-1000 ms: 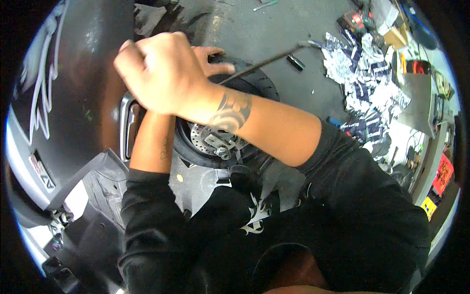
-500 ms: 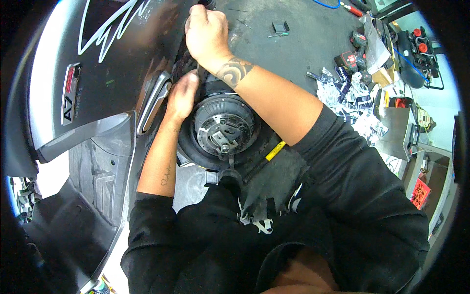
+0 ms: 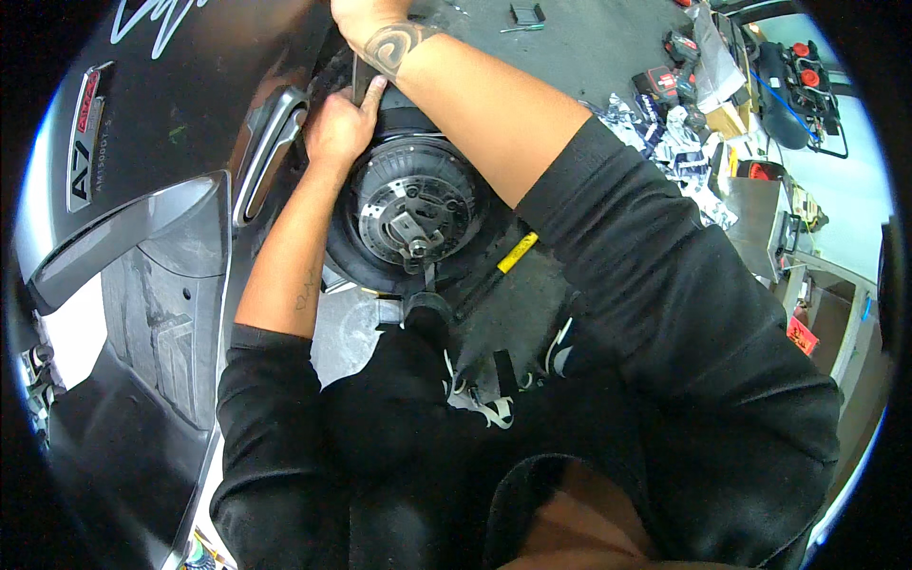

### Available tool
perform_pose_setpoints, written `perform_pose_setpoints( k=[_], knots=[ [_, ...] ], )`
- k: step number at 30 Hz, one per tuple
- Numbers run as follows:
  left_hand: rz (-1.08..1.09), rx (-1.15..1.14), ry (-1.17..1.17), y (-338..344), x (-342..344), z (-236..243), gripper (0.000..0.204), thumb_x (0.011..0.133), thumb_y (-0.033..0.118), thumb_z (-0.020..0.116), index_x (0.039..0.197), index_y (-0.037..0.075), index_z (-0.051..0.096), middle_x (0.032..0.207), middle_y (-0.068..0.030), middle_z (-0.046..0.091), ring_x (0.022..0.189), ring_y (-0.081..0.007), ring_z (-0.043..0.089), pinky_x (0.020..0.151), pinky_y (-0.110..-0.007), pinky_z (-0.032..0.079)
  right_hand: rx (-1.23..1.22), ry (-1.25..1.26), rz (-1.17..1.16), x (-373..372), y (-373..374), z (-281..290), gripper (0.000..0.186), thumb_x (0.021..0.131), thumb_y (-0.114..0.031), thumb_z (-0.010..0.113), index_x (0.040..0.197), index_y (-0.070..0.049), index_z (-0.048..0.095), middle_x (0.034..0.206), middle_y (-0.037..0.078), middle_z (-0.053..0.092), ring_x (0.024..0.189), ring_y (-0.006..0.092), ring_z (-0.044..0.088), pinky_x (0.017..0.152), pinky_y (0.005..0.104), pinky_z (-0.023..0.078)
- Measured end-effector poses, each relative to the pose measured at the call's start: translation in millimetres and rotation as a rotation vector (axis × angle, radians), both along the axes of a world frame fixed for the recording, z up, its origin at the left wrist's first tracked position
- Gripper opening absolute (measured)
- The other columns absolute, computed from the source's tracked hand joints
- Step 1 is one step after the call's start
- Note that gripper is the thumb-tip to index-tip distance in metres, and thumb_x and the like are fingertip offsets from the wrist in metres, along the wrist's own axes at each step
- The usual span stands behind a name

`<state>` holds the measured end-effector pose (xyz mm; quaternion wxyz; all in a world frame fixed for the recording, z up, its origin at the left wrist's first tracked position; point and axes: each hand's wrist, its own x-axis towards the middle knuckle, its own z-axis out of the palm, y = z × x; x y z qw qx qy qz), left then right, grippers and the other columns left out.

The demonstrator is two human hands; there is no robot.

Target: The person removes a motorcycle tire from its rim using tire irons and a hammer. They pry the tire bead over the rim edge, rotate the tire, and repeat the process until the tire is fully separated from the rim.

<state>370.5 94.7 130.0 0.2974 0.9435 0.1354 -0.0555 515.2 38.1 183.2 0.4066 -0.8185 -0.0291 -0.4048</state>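
My left hand (image 3: 338,130) is closed between the scooter's dark side panel (image 3: 190,100) and its wheel, its thumb raised. A narrow grey flat piece (image 3: 362,78) stands up beside that thumb; whatever the fingers wrap around is hidden. Above it, my right hand (image 3: 369,17) reaches in at the top edge, which cuts its fingers off. Just below my right forearm is the wheel's black tyre (image 3: 344,249), with a drilled brake disc (image 3: 378,228) and an axle nut (image 3: 418,249) at its centre.
A yellow-marked bar (image 3: 518,253) lies right of the wheel. Crumpled silvery wrapping (image 3: 679,142), a power tool (image 3: 680,46) and a black compressor (image 3: 788,95) are at the right. On the floor ahead lie a small dark tray (image 3: 527,13) and a thin green-handled tool (image 3: 522,28).
The view has shifted, so the scooter and wheel sit higher and further left. My right hand has slid mostly past the top edge. My left thumb now shows plainly against the grey piece.
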Motion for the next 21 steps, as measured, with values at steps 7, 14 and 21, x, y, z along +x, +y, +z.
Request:
perform_pose_setpoints(
  k=[7, 14, 21],
  knots=[
    [0.038, 0.272, -0.021, -24, -3, 9, 0.057, 0.1, 0.061, 0.054, 0.121, 0.013, 0.077, 0.111, -0.0279, 0.076, 0.108, -0.0459, 0.073, 0.098, -0.054, 0.057, 0.019, 0.233, 0.408, -39, -95, 7, 0.013, 0.097, -0.011, 0.054, 0.097, 0.001, 0.059, 0.086, 0.03, 0.067, 0.086, 0.0493, 0.066, 0.074, 0.0561, 0.051],
    [0.044, 0.317, -0.031, -22, -2, -1, 0.053, 0.1, 0.057, 0.054, 0.119, 0.014, 0.078, 0.11, -0.028, 0.076, 0.107, -0.0465, 0.073, 0.098, -0.055, 0.057, -0.922, 0.629, 0.486, -157, -229, -57, 0.056, 0.107, -0.055, 0.052, 0.118, -0.003, 0.071, 0.108, 0.026, 0.073, 0.1, 0.0389, 0.074, 0.084, 0.0519, 0.06],
    [0.078, 0.389, -0.084, -24, 0, -6, 0.054, 0.101, 0.059, 0.05, 0.113, 0.015, 0.08, 0.108, -0.0261, 0.076, 0.106, -0.0477, 0.072, 0.096, -0.055, 0.057, -1.058, 0.426, 0.681, -146, -289, -71, 0.049, 0.108, -0.052, 0.05, 0.102, -0.01, 0.075, 0.085, 0.011, 0.076, 0.076, 0.0363, 0.075, 0.067, 0.0482, 0.061]
  ],
)
